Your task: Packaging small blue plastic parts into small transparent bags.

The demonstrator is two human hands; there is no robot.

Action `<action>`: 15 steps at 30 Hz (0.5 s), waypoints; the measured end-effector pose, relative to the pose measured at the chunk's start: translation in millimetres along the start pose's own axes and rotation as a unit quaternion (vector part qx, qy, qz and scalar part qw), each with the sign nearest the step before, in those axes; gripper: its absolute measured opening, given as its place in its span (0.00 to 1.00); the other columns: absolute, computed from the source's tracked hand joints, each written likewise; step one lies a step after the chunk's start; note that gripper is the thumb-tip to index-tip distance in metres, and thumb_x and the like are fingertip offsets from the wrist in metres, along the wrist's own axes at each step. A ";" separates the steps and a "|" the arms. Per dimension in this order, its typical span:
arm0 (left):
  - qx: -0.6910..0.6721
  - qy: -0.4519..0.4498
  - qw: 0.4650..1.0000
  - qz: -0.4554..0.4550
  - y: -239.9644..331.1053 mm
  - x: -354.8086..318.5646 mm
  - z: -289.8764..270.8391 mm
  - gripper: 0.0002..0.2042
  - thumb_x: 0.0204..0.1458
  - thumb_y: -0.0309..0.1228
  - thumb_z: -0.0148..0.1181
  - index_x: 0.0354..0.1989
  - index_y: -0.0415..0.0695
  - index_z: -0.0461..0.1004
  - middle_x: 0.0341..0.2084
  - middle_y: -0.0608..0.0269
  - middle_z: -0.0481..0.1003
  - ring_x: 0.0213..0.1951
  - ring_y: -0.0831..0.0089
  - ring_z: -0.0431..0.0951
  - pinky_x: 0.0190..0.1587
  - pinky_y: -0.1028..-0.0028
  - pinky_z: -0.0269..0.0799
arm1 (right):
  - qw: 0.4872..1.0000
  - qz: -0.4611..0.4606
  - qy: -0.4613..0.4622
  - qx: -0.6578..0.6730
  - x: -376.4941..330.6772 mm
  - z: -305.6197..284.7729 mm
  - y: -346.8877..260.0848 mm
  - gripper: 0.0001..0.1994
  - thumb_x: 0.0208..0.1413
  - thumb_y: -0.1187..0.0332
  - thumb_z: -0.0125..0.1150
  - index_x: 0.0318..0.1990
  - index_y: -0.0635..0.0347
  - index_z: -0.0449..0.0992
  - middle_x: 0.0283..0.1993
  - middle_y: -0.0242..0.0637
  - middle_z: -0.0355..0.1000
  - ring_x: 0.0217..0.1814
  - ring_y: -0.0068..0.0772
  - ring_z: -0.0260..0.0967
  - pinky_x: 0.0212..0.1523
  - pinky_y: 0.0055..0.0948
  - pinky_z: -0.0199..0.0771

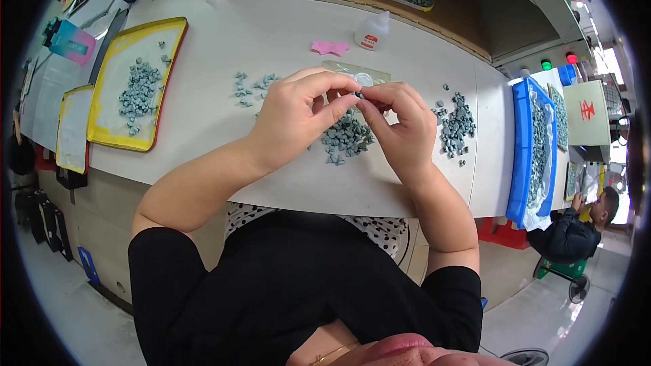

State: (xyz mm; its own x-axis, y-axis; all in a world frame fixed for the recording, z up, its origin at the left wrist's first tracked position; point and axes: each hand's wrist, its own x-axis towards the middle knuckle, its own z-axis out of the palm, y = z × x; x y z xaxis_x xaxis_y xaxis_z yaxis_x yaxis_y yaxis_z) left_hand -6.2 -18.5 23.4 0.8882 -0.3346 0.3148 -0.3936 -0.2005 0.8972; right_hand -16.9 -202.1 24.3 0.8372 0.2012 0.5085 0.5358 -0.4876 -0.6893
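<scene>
My left hand (pixel 293 116) and my right hand (pixel 405 125) meet above the table, fingertips pinched together on a small dark grey-green part (pixel 359 95). Its exact shape is mostly covered by the fingers. Just below the fingertips lies a pile of small grey-green parts (pixel 347 137). A looser group of the same parts (pixel 256 85) is beside my left hand, and another pile (pixel 458 125) sits to the right of my right hand. Behind the fingertips, a round whitish dish (pixel 364 80) rests on a flat olive-coloured sheet (pixel 380 76).
A yellow-rimmed tray (pixel 102 134) with more parts is at the left. At the back stand a white squeeze bottle (pixel 371 31) and a pink piece (pixel 329 48). A blue bin (pixel 521 163) of parts is on the right; a co-worker (pixel 573 230) sits beyond it.
</scene>
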 end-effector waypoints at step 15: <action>-0.372 -0.042 0.898 -0.233 -5.5 3.6 -6.1 0.09 0.59 0.27 0.55 0.44 0.36 0.71 0.32 0.64 0.75 0.30 0.83 0.70 0.31 0.82 0.66 | 0.994 -0.105 -0.020 -0.013 6.3 0.0 1.1 0.09 0.51 0.81 0.61 0.41 0.66 0.78 0.35 0.39 0.74 0.32 0.26 0.73 0.32 0.21 0.74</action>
State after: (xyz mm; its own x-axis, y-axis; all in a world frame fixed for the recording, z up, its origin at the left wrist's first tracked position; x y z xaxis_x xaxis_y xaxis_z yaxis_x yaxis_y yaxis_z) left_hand 0.6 -13.0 21.5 0.8819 -0.4490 -0.1438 0.3104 0.3234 0.8939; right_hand -11.0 -201.3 26.7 0.7109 0.3350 0.6183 0.6969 -0.4533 -0.5557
